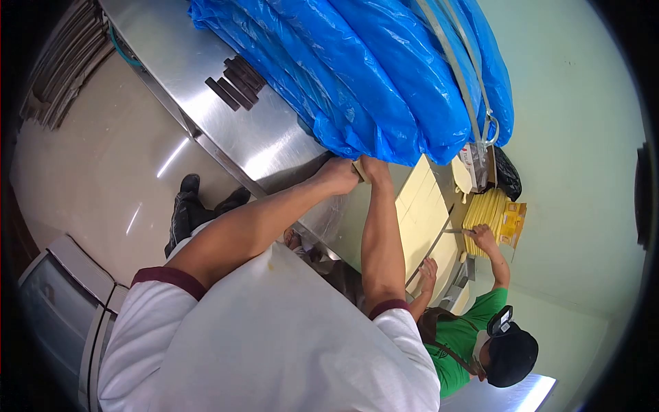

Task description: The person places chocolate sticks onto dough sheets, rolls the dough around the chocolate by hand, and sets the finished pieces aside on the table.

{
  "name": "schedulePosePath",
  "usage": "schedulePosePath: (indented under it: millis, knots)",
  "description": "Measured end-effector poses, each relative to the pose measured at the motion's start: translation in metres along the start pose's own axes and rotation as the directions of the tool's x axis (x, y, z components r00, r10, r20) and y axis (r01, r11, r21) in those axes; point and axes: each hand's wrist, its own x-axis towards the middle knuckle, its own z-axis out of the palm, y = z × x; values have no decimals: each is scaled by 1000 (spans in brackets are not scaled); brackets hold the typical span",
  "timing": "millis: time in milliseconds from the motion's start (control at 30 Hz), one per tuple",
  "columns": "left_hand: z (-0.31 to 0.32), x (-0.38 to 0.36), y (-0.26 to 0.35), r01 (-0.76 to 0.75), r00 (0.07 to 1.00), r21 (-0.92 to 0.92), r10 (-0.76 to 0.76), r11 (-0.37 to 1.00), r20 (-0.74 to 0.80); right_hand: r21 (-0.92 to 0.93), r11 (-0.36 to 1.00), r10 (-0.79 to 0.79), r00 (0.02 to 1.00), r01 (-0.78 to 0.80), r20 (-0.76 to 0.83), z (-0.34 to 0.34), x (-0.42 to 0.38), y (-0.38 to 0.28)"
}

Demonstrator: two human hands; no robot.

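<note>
A pale yellow slab (420,206), scored into rectangular blocks, is lying flat on the steel table (206,82). Its near end is sitting just under the edge of the blue plastic sheet (371,75).

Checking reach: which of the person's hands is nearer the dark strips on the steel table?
Left. The left hand is closer to the dark strips; the right hand sits just beyond it.

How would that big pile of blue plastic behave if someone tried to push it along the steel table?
The blue plastic would probably crumple and flop, since it lies in soft, wrinkled folds. Its glossy surface suggests it may slide easily on the polished steel table. The heap looks bulky, so perhaps heavy.
</note>
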Motion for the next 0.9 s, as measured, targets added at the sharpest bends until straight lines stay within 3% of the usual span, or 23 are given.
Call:
schedulePosePath:
  millis: [167,267,367,467,567,667,767,900]
  knots:
    - [2,4,-7,31,1000,-25,-31,999,-6,-187,982,-23,999,18,-28,1,2,-3]
    - [11,5,-24,15,999,-59,-17,998,-43,-198,978,-87,993,69,-84,5,3,0]
    - [4,-10,-25,-20,1000,-129,18,991,-20,-162,986,-44,996,32,-72,5,2,4]
    - [1,-18,-23,-26,1000,-172,29,985,11,47,998,-46,998,48,-37,-3,0,11]
    - [-2,-18,-24,-44,999,-157,47,987,16,93,992,-85,996,86,-18,-18,3,-1]
    - [1,-17,-25,-66,997,-125,70,990,27,-334,925,-221,971,181,-86,-6,2,17]
    - [1,-13,-29,-69,997,-93,70,993,11,-314,932,-231,964,180,-135,0,-1,13]
    - [5,-10,-35,-99,995,-82,100,992,1,-198,977,-95,991,74,-99,1,0,2]
